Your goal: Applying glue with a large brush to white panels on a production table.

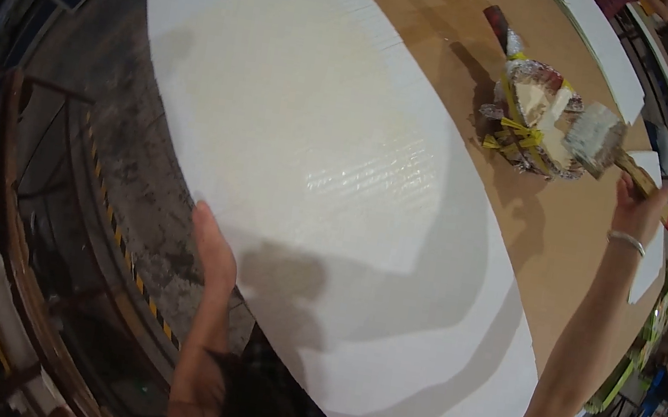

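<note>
At the upper right, over the brown tabletop [553,271], the right hand [643,210] is closed around the handle of a wide brush [596,139], whose bristles reach the side of a plastic-wrapped bowl [530,108]; whether they touch is unclear. The left hand [215,249] lies along the left edge of a large white sheet [306,109], fingers nearly straight; I cannot tell whether it pinches. A strip of tabletop separates the sheet's right edge from the bowl, and floor [124,82] stretches beyond the left edge.

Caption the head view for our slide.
Right hand holds a brush at a wrapped container; left hand at the edge of a white panel.
</note>
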Action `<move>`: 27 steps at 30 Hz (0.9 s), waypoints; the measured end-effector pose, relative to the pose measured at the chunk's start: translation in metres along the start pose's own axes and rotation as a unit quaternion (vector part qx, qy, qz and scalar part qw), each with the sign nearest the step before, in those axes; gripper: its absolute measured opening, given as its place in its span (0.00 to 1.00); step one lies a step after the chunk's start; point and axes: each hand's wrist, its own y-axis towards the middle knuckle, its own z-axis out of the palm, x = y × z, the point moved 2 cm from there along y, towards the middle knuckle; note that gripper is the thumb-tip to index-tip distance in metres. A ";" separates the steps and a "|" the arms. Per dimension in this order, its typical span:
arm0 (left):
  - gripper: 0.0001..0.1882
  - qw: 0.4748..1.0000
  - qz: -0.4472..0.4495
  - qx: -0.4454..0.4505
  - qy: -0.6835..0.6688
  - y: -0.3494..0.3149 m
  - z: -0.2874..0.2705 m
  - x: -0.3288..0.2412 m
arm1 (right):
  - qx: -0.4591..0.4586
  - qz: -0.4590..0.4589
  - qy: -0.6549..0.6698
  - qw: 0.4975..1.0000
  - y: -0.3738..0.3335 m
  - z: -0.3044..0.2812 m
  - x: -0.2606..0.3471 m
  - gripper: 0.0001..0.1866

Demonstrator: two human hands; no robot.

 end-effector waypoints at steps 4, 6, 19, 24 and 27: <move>0.38 0.996 -0.048 -0.027 -0.077 0.002 0.006 0.000 | 0.085 0.032 -0.029 0.995 -0.069 0.029 0.043 0.32; 0.38 0.998 -0.046 -0.016 -0.043 0.002 0.009 -0.006 | 0.156 0.048 -0.070 0.984 -0.103 0.038 0.049 0.30; 0.35 0.988 -0.057 0.080 -0.116 -0.021 -0.003 -0.019 | 0.382 0.123 -0.211 0.892 -0.304 0.128 0.012 0.10; 0.33 0.978 -0.066 0.065 -0.187 -0.071 -0.002 0.007 | 0.451 0.002 -0.326 0.831 -0.327 0.083 0.007 0.08; 0.33 0.961 -0.105 0.049 -0.252 -0.083 0.005 0.004 | 0.480 0.008 -0.402 0.780 -0.337 0.006 0.029 0.08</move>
